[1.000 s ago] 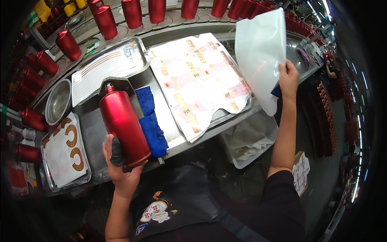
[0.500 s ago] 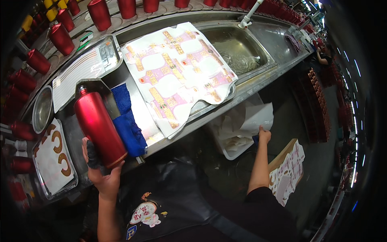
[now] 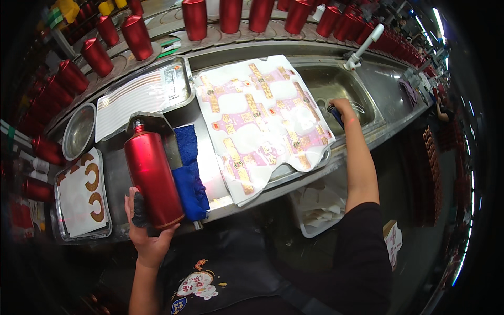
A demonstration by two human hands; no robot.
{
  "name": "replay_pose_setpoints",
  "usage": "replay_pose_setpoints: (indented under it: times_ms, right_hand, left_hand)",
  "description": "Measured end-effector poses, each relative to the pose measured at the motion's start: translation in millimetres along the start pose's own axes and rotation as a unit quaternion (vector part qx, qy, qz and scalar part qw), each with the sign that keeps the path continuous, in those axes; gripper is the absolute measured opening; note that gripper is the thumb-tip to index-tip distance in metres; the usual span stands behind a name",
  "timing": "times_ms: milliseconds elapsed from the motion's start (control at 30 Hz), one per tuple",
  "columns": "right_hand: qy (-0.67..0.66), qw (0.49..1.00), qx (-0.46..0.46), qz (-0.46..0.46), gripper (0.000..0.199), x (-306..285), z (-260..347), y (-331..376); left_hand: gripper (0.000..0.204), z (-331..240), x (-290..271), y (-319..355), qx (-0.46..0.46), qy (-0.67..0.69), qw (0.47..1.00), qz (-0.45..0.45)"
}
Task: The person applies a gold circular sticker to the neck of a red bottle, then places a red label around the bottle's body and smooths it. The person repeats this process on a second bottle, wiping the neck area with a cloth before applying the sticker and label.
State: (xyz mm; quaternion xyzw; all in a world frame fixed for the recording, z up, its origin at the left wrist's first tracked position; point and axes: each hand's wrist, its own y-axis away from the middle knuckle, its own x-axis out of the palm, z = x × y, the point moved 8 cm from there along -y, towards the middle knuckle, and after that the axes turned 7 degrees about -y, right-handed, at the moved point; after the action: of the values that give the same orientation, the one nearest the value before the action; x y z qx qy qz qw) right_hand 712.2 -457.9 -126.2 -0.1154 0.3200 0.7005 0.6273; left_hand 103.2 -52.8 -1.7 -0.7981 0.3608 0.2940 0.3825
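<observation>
**Left hand on red bottle, right hand at the sink**

Your left hand (image 3: 148, 231) cups the base of a red metal bottle (image 3: 152, 178), fingers wrapped round the bottom rim w/ something dark at the fingertips; can't tell if it's a pad or a glove bit. Bottle is a glossy, smooth cylinder w/ a narrow neck, lying tilted on a grey metal cradle (image 3: 149, 122), neck pointing away from you. Just right of it, touching the cradle, a blue terry cloth (image 3: 189, 176), fuzzy and folded long.

Your right arm is stretched out straight, right hand (image 3: 341, 107) over the edge of the stainless sink (image 3: 378, 100), curled round a small dark-blue item (image 3: 336, 116). Grip looks closed on it, but the item is mostly hidden, kind unclear.

Between the hands: a big white decal sheet (image 3: 262, 121) w/ pink-and-gold printed shapes, limp, front edge drooping over the counter lip. Left of you, a shallow steel tray (image 3: 107, 218) holding a sheet w/ brown ring shapes; a round steel bowl (image 3: 79, 131); a second tray (image 3: 181, 79) w/ a striped sheet. Red cups (image 3: 136, 35) line the back shelf, far ones blurred at the rim. White bin (image 3: 320, 207) under the counter, partly cut off by your arm.
</observation>
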Motion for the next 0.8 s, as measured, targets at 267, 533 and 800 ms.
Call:
replay_pose_setpoints:
  times_ms: [267,533,800]
  right_hand:
    - [0.100,0.970,-0.214,0.065,0.054,95.7,154.9,12.5]
    - [-0.124,0.979,-0.022,0.160,0.030,114.0,105.1,-70.0]
    - [0.099,0.902,-0.402,-0.122,0.025,115.2,196.6,41.5]
  left_hand:
    - [0.103,-1.6,-2.1,-1.8,0.005,-0.025,1.000,-0.004]
    - [0.101,-0.9,-3.3,-3.3,0.019,-0.012,1.000,-0.004]
    - [0.090,3.2,-4.2,-12.9,0.011,0.012,1.000,0.002]
